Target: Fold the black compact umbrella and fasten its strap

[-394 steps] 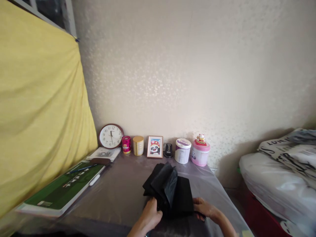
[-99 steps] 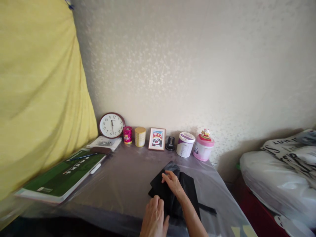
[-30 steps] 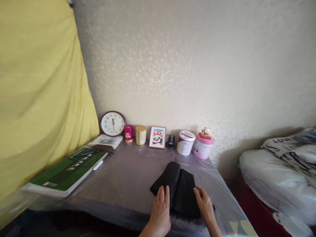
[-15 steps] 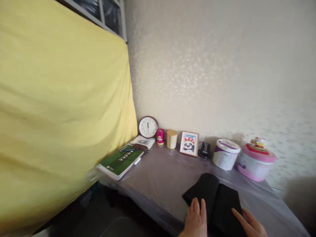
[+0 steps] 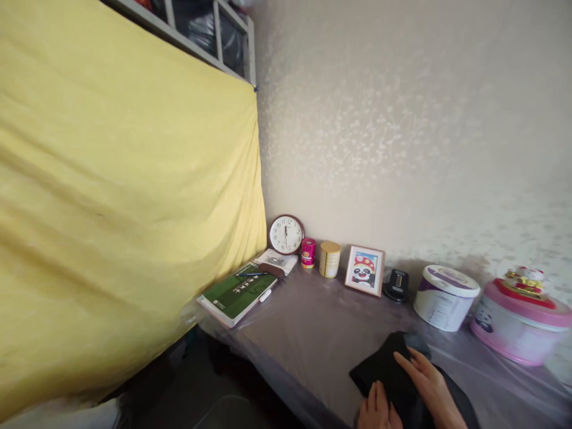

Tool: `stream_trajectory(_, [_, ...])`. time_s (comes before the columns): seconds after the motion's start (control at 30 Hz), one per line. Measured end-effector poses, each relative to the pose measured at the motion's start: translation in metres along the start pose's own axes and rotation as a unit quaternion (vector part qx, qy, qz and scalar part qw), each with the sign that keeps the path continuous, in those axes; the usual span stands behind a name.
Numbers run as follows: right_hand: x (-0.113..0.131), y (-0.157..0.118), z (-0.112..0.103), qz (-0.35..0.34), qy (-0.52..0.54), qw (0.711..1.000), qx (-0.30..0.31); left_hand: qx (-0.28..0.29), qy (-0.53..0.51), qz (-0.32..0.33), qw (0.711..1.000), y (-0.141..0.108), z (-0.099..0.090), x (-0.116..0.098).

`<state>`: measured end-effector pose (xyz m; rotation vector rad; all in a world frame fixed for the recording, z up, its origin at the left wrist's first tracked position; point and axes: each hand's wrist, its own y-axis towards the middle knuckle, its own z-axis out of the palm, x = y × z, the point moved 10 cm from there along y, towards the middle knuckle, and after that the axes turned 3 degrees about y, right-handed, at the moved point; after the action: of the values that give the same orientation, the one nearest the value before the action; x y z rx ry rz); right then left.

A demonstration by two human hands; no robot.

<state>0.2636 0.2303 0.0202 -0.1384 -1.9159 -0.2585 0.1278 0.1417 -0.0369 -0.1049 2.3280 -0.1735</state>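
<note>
A folded piece of soft black cloth, perhaps a garment, lies near the front of the covered table. My right hand reaches across its top with thumb and fingers at a fold, seemingly gripping the fabric; the fingertips are partly hidden. At the near left edge, my left hand rests on the same cloth, fingers outstretched and flat. The frame's bottom cuts off part of the left hand and of the cloth.
Along the wall stand a clock, pink can, yellow canister, framed panda picture, black object, white tub and pink-lidded tub with a figurine. A green book lies left, beside a yellow curtain.
My right hand has moved left with the cloth's right part, which now lies over the left part. My left hand stays at the near edge. The view has shifted.
</note>
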Motion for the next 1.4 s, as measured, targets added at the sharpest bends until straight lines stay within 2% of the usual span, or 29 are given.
stream_trajectory(0.13, [-0.007, 0.009, 0.013, -0.023, -0.059, 0.998, 0.012, 0.014, 0.007, 0.021, 1.0, -0.003, -0.004, -0.003])
stream_trajectory(0.23, [-0.006, 0.01, 0.015, -0.038, -0.112, 0.993, 0.02, 0.047, 0.049, 0.092, 0.993, -0.011, -0.005, -0.011])
stream_trajectory(0.3, [-0.001, 0.006, 0.021, -0.053, -0.125, 0.99, 0.049, 0.041, 0.08, 0.128, 0.988, -0.019, -0.011, -0.013])
stream_trajectory(0.37, [0.008, -0.003, 0.033, -0.068, -0.127, 0.984, 0.101, -0.017, 0.09, 0.152, 0.984, -0.024, -0.026, -0.018])
stream_trajectory(0.4, [0.013, -0.008, 0.04, -0.072, -0.131, 0.98, 0.128, -0.024, 0.095, 0.175, 0.98, -0.028, -0.028, -0.023])
stream_trajectory(0.53, [0.035, -0.03, 0.054, -0.094, -0.164, 0.964, 0.185, 0.014, 0.136, 0.309, 0.941, -0.043, -0.023, -0.05])
stream_trajectory(0.57, [0.04, -0.036, 0.055, -0.103, -0.168, 0.962, 0.191, 0.007, 0.135, 0.324, 0.936, -0.045, -0.025, -0.053])
stream_trajectory(0.63, [0.051, -0.05, 0.056, -0.133, -0.167, 0.954, 0.209, 0.017, 0.131, 0.304, 0.943, -0.044, -0.025, -0.047])
stream_trajectory(0.8, [0.073, -0.078, 0.043, -0.275, -0.186, 0.927, 0.176, 0.051, 0.16, 0.274, 0.947, -0.037, -0.006, -0.032])
stream_trajectory(0.93, [0.066, -0.07, 0.036, -0.333, -0.22, 0.902, 0.164, 0.026, 0.2, 0.259, 0.944, -0.03, 0.009, -0.024])
stream_trajectory(1.13, [0.044, -0.007, 0.033, -0.303, -0.282, 0.9, 0.136, 0.027, 0.221, 0.252, 0.942, -0.023, 0.017, -0.017])
stream_trajectory(1.23, [0.041, 0.021, 0.021, -0.277, -0.311, 0.906, 0.076, 0.026, 0.24, 0.239, 0.94, -0.021, 0.017, -0.014])
stream_trajectory(1.33, [0.047, 0.026, -0.002, -0.251, -0.328, 0.91, -0.024, 0.01, 0.252, 0.222, 0.942, -0.018, 0.012, -0.012])
stream_trajectory(1.4, [0.052, 0.012, -0.007, -0.261, -0.312, 0.913, -0.04, -0.008, 0.256, 0.213, 0.943, -0.017, 0.004, -0.013])
